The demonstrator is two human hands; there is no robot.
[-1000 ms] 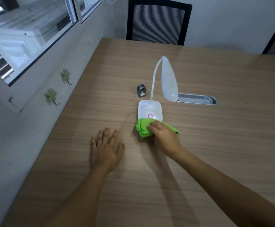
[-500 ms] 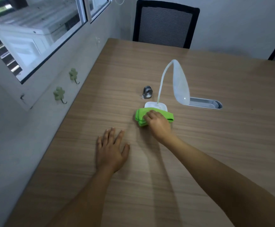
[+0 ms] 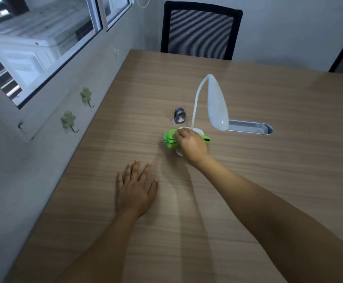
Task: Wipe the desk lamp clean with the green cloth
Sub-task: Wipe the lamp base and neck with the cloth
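A white desk lamp (image 3: 217,105) stands in the middle of the wooden table (image 3: 268,180), its thin neck curving up to a drooping teardrop head. The folded green cloth (image 3: 169,138) lies on the lamp's flat base, which is mostly hidden beneath it. My right hand (image 3: 191,145) presses on the cloth, fingers curled over it. My left hand (image 3: 135,190) rests flat on the table, nearer to me and to the left, fingers spread and holding nothing.
A small grey metal object (image 3: 179,115) stands just left of the lamp's neck. A grey oval cable slot (image 3: 250,127) is set into the table right of the lamp. A black chair (image 3: 199,30) stands at the far edge. The wall with clover hooks (image 3: 68,120) borders the left side.
My right hand has slid the cloth from the base's near edge up over the base toward the neck. My left hand has stayed flat on the table.
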